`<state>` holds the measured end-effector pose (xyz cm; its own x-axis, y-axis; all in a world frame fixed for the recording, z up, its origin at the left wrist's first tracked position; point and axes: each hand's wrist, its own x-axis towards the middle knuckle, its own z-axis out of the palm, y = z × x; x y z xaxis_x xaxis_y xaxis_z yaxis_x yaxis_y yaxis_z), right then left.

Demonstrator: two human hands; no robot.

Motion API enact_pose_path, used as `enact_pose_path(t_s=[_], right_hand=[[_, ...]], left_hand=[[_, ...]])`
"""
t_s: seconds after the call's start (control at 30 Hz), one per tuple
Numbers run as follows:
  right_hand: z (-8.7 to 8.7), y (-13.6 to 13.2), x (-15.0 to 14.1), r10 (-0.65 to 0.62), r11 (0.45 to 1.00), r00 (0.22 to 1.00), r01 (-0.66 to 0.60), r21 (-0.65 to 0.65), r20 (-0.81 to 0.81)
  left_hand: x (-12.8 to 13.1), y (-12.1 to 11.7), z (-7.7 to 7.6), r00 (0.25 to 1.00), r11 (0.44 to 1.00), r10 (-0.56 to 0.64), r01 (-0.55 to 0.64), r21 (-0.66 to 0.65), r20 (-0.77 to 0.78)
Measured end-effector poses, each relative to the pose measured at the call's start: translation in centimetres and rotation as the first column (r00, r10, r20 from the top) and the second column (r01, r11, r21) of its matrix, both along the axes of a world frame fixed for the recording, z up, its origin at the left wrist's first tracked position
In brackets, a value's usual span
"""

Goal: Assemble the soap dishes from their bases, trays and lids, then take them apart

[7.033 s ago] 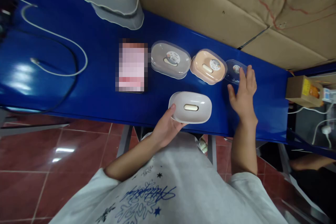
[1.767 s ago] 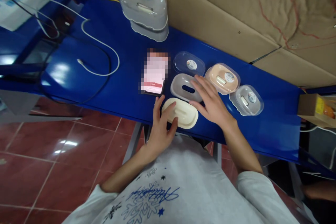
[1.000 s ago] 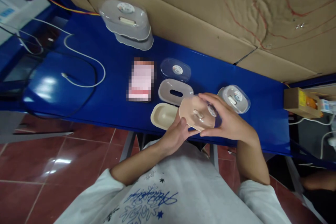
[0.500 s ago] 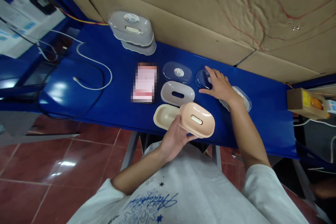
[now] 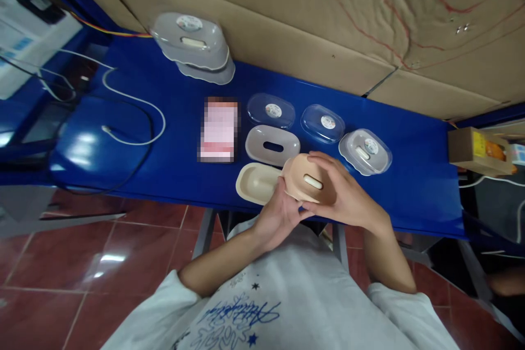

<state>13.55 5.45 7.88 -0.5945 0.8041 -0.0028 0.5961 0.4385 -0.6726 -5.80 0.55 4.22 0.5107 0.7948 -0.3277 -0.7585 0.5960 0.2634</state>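
Note:
Between both hands is a peach oval plastic dish (image 5: 296, 176) with a cream piece showing in its centre slot. My left hand (image 5: 279, 216) grips its left and lower side. Around its right end, my right hand (image 5: 348, 194) is closed, thumb below and fingers over the far rim. A cream oval dish (image 5: 252, 183) lies just left, partly behind the held one. Behind them sits a grey dish (image 5: 254, 145) with an open slot. Two clear lids (image 5: 262, 110) with round labels lie farther back. A lidded grey dish (image 5: 379, 158) rests to the right.
Stacked lidded dishes (image 5: 205, 54) stand at the back left against the cardboard wall (image 5: 279, 27). A blurred-out phone-like rectangle (image 5: 219, 131) lies on the blue table (image 5: 418, 186). White and black cables (image 5: 158, 134) run across its left side. An open cardboard box (image 5: 463, 150) is at far right.
My right hand has left the clear lid at the back and come down onto the peach dish. The dish is now held by both hands and tilted differently. The view has shifted slightly.

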Motion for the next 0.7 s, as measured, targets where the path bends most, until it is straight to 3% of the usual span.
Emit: enact_pose_path(t_s=[0.13, 0.2, 0.3, 0.4, 0.5, 0.6, 0.7], right_hand=[[0.2, 1.3, 1.5, -0.018, 0.999, 0.991, 0.014, -0.032, -0.135], [0.2, 2.0, 2.5, -0.070, 0.997, 0.986, 0.073, 0.019, -0.150], [-0.3, 3.4, 3.4, -0.147, 0.978, 0.989, 0.145, 0.148, 0.003], [-1.8, 5.1, 3.3, -0.113, 0.982, 0.963, 0.071, 0.173, 0.245], [-3.1, 6.4, 2.9, -0.060, 0.985, 0.930, -0.003, 0.172, 0.362], [-2.8, 6.2, 2.8, -0.061, 0.979, 0.937, -0.010, 0.202, 0.343], [-1.3, 3.7, 2.6, -0.048, 0.983, 0.972, 0.005, 0.185, 0.230]], left_hand=[[0.0, -0.3, -0.2, 1.000, 1.000, 0.026, -0.026, 0.000, 0.004], [-0.1, -0.6, -0.3, 0.999, 0.999, 0.039, -0.039, -0.017, -0.006], [-0.5, -1.3, -0.3, 0.998, 0.997, 0.044, -0.046, -0.058, -0.036], [-0.8, -2.3, -0.4, 0.998, 0.996, 0.011, -0.016, -0.089, -0.063], [-1.0, -3.1, -0.7, 0.996, 0.994, -0.015, 0.005, -0.107, -0.089], [-1.1, -3.6, -1.1, 0.995, 0.993, -0.028, 0.018, -0.116, -0.091], [-1.1, -3.4, -1.1, 0.996, 0.994, -0.019, 0.009, -0.110, -0.085]])
